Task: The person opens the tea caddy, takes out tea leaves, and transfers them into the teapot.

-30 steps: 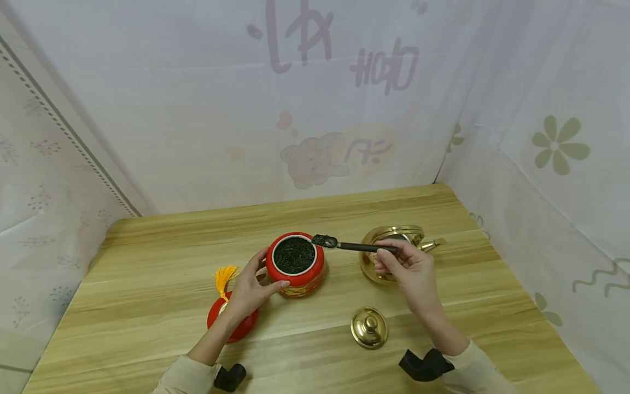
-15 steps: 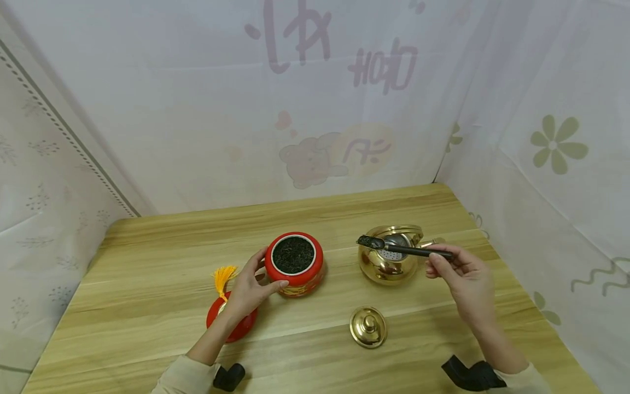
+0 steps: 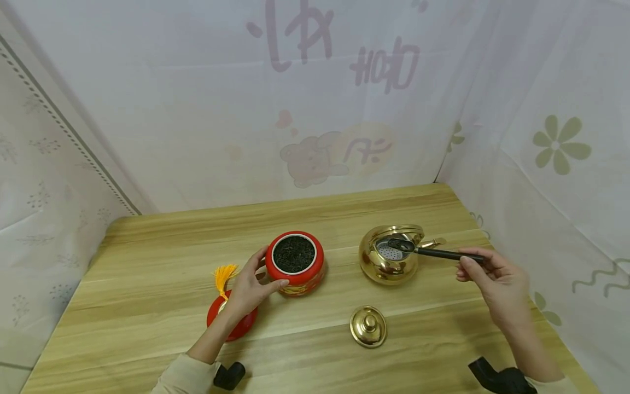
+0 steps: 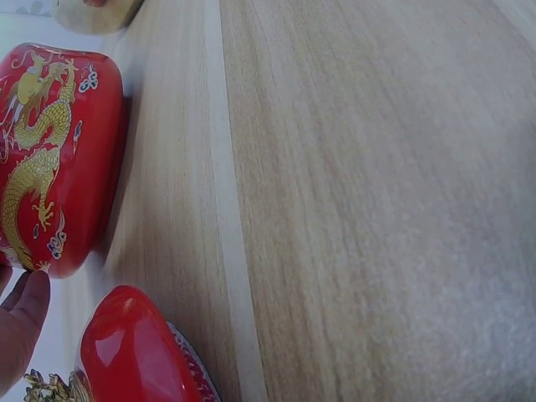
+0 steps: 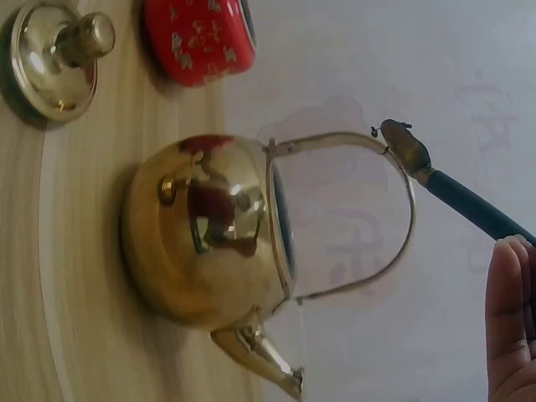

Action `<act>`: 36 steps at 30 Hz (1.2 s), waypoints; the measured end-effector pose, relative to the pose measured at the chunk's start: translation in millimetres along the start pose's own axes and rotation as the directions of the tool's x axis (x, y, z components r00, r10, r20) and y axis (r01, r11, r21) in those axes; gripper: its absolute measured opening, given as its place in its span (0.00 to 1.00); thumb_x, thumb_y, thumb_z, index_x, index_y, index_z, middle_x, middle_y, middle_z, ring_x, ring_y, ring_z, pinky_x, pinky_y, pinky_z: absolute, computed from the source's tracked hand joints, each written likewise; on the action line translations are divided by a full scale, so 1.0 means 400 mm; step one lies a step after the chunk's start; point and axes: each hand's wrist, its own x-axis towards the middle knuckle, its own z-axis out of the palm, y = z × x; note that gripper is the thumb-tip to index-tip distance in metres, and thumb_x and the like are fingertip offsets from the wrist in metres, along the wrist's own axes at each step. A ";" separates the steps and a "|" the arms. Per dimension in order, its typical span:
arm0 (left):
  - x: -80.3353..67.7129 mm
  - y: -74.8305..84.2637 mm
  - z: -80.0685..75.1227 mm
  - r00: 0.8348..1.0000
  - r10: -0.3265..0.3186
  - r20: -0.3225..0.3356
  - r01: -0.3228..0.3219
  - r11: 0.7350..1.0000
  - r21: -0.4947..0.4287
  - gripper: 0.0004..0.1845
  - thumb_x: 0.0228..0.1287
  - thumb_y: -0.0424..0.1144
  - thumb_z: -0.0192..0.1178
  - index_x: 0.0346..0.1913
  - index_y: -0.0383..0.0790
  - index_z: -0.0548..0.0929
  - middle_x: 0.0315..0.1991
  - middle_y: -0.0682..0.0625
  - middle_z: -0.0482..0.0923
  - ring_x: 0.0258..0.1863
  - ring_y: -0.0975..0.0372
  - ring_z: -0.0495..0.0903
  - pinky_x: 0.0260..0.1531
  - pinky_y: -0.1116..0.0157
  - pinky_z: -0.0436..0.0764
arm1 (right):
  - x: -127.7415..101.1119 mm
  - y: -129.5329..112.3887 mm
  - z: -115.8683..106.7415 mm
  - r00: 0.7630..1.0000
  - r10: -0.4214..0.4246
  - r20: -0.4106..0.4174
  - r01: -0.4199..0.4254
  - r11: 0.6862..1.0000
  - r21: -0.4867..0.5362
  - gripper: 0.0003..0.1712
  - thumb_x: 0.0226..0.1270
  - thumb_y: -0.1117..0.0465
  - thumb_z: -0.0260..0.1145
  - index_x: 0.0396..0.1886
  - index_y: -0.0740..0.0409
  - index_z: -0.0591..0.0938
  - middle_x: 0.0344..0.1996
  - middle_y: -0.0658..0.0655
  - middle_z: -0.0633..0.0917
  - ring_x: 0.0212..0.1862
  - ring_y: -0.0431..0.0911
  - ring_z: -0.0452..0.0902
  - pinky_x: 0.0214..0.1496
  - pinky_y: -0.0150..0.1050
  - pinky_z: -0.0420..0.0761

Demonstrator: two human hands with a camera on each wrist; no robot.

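A red tea jar (image 3: 301, 282) with a gold dragon and a white inner rim stands on the table, filled with dark tea leaves (image 3: 294, 254). My left hand (image 3: 252, 290) holds its left side, thumb at the front and fingers around the side. Between thumb and fingers my right hand (image 3: 499, 282) pinches the dark handle of a tea scoop (image 3: 450, 254). The scoop's bowl, bearing some dark leaves, is above the mouth of a gold teapot (image 3: 389, 271). A perforated strainer (image 3: 390, 251) shows inside that mouth. In the right wrist view the scoop (image 5: 473, 203) appears beside the teapot's raised handle (image 5: 410, 226).
The gold teapot lid (image 3: 368, 326) lies in front of the teapot. Partly under my left forearm is the red jar lid (image 3: 241, 327) with a yellow tassel (image 3: 225, 278). The teapot's spout (image 3: 434, 244) points right. Printed cloth (image 3: 216, 109) hangs behind the wooden table (image 3: 172, 251).
My right hand has carried the scoop rightward from the jar's rim to above the teapot's mouth. My left hand and the jar stay in place.
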 end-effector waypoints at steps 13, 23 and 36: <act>-0.001 -0.003 0.004 1.000 -0.022 0.002 0.022 1.000 -0.012 0.49 0.48 0.39 0.73 0.71 0.35 0.56 0.68 0.40 0.61 0.63 0.46 0.67 0.59 0.49 0.71 | 0.017 0.024 -0.023 0.992 0.107 -0.073 -0.118 0.977 -0.177 0.10 0.60 0.77 0.61 0.41 0.81 0.77 0.26 0.54 0.84 0.26 0.41 0.82 0.29 0.29 0.82; 0.000 -0.005 0.005 1.000 -0.025 -0.001 0.025 1.000 -0.016 0.50 0.48 0.39 0.73 0.71 0.33 0.55 0.68 0.39 0.60 0.63 0.46 0.66 0.59 0.49 0.71 | 0.042 0.046 -0.009 0.987 0.128 -0.099 -0.155 0.917 -0.367 0.12 0.60 0.75 0.63 0.42 0.79 0.78 0.26 0.49 0.85 0.25 0.38 0.81 0.28 0.28 0.81; 0.000 -0.004 0.003 1.000 -0.020 -0.001 0.020 1.000 -0.017 0.50 0.48 0.41 0.74 0.71 0.35 0.55 0.68 0.40 0.61 0.63 0.47 0.66 0.59 0.50 0.71 | 0.063 0.046 0.014 0.997 0.049 -0.059 -0.074 0.808 -0.585 0.10 0.57 0.74 0.66 0.41 0.70 0.83 0.24 0.53 0.85 0.23 0.35 0.79 0.26 0.26 0.80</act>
